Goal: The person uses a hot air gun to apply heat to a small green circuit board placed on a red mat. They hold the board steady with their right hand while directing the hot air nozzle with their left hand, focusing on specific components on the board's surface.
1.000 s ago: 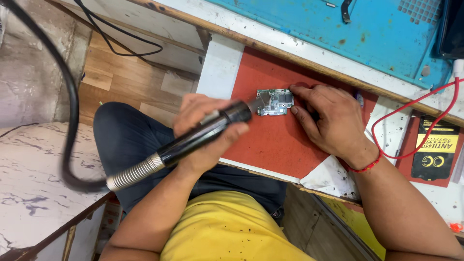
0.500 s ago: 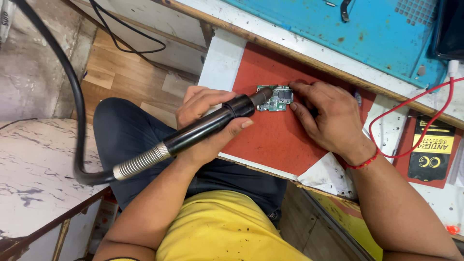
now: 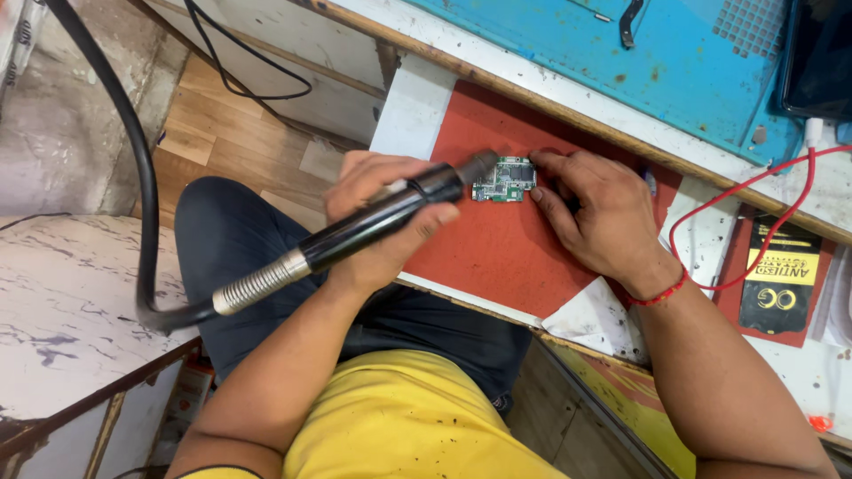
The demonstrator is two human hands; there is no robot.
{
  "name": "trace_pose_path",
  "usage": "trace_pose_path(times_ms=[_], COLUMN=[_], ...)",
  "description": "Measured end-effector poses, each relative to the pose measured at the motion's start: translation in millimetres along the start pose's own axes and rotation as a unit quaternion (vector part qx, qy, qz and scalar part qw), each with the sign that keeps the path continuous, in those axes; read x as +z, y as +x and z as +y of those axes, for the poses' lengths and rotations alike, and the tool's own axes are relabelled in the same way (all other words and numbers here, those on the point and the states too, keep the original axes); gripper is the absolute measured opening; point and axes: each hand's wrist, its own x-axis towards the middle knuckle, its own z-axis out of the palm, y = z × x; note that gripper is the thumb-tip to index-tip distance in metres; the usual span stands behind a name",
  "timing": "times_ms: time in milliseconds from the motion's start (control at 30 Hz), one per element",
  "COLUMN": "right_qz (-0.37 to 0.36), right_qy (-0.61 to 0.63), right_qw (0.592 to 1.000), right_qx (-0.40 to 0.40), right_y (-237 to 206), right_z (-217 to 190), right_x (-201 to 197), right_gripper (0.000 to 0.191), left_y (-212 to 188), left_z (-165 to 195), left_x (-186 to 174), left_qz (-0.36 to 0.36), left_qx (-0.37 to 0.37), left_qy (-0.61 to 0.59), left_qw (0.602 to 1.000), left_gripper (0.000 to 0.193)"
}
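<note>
At far left of the frame a thick black hose (image 3: pixel 133 177) drops from the top edge, curves low and joins a ribbed metal collar on a black hot-air handpiece (image 3: pixel 355 232). The left hand (image 3: pixel 377 217), left of centre, is clamped around the handpiece barrel, fingers wrapped over it and thumb beneath. The handpiece runs diagonally up and right, its nozzle (image 3: pixel 479 163) ending just beside the left edge of a small green circuit board (image 3: pixel 504 180); contact between the two cannot be told. The board lies flat on a red work mat (image 3: pixel 497 257), at the centre of the frame, between the two hands. The right hand (image 3: pixel 596 211), right of centre, rests on the mat with fingertips (image 3: pixel 541 160) closed against the board's right edge, pinning it. A red thread band (image 3: pixel 658 293) circles that wrist. Further right, a red wire (image 3: pixel 710 200) loops across the bench beside a black and yellow packet (image 3: pixel 781 277). A blue metal unit (image 3: pixel 657 62) fills the upper right.
</note>
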Motion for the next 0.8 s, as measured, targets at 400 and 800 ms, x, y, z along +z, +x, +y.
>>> trace_pose_path(times_ms=[400,800], right_qz=[-0.01,-0.014], right_qy=[-0.005,-0.018], right_qw=[1.0,1.0], right_qx=[0.004,-0.001], right_y=[5.0,3.1], right_z=[-1.6,-1.7], right_x=[-1.6,-2.1], right_gripper=[0.031,0.032], left_y=[6.4,5.9], left_z=[1.4,3.2], left_x=[-0.8,-3.4], left_qz=[-0.003,-0.05], left_qx=[0.014,0.025], left_qy=[0.043,0.002], left_qw=[0.999,0.998], left_gripper=[0.045,0.048])
